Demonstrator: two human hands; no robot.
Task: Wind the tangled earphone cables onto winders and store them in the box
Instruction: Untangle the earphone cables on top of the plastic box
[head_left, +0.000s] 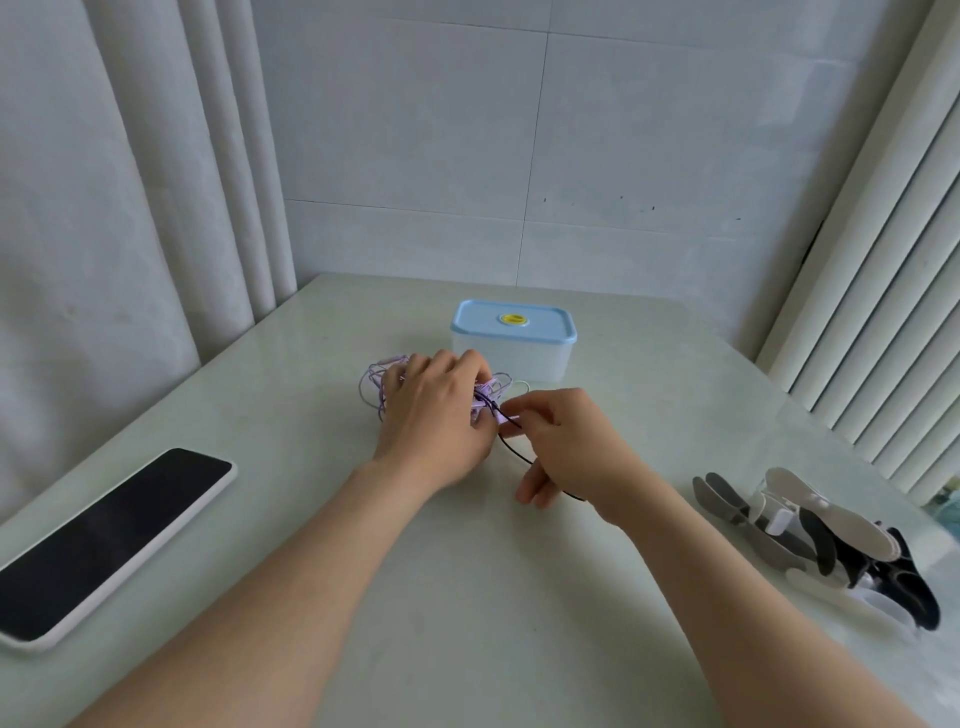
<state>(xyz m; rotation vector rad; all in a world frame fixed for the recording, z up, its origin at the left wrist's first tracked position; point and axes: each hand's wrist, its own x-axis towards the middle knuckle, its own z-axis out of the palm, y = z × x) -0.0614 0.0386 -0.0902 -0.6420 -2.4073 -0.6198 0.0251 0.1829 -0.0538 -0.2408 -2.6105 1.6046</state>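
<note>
1. The left hand (436, 410) grips the purple cable tangle (371, 387), mid-table.
2. The right hand (566, 447) pinches a black cable (514, 453) leading from it.
3. The lidded box (519, 358) stands just beyond; winders (831, 540) lie near right.

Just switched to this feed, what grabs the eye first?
Both hands meet at centre: the left hand holds a purple tangle while the right hand pinches a black cable running from it. Behind them stands the box, lid on; winders lie at right, a phone at left.
</note>
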